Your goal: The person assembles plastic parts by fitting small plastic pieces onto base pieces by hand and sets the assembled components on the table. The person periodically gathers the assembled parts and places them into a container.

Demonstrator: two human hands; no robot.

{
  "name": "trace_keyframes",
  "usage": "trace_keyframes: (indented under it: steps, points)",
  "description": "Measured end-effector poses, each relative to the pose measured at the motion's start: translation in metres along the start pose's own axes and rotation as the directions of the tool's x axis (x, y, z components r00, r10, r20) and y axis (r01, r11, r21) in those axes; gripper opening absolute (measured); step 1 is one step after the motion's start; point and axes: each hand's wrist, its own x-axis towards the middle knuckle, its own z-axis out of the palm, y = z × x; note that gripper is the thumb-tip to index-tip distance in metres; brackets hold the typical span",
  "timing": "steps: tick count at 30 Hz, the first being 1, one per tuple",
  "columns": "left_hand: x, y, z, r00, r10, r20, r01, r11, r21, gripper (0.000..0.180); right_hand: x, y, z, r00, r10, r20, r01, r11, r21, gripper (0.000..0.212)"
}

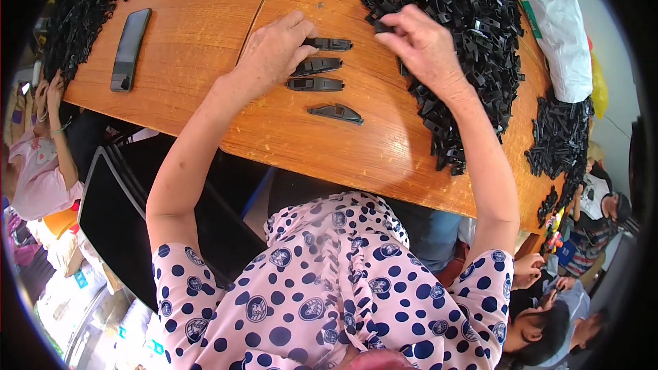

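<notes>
A short column of black plastic parts lies before me: a top one [334,44], a second [321,66], a third [317,84], and a curved one [336,114] set a little apart, nearest to me. My left hand [274,48] is closed on the left end of the top part, thumb and fingers hiding that end. At the near edge of a large heap of black plastic parts [473,34], my right hand [426,44] pinches a small black plastic part [384,25] between thumb and fingers. Most of that piece is covered by the fingers.
The wooden table [199,20] has a seam left of my left hand. A dark phone [130,51] lies at the left. More black parts are heaped at the far left [82,7] and right [558,133]. A white sack [555,34] stands behind. Other people sit at both sides.
</notes>
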Motion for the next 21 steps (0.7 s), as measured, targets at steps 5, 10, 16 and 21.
trace_keyframes:
  steps: [5, 10, 16, 21]
  points:
    - [0.004, -0.003, -0.002, 0.998, -0.007, 0.06, 0.013, 0.995, -0.097, 0.016, 0.009, -0.016, 0.025, 0.983, -0.111, 0.144, 0.106, 0.993, 0.043, 0.022]
    - [0.005, -0.008, -0.003, 0.998, 0.054, 0.025, -0.048, 0.982, -0.182, 0.015, 0.014, -0.024, 0.025, 0.951, -0.082, 0.298, 0.083, 0.996, 0.008, 0.02]
    - [0.01, -0.009, -0.002, 0.996, 0.064, 0.068, -0.053, 0.987, -0.15, 0.013, 0.025, -0.027, 0.043, 0.958, -0.12, 0.26, 0.101, 0.991, 0.085, 0.019]
    - [0.007, -0.011, 0.002, 0.998, 0.059, 0.022, -0.056, 0.99, -0.127, 0.015, 0.015, -0.033, 0.059, 0.991, -0.064, 0.113, 0.048, 0.989, 0.139, 0.019]
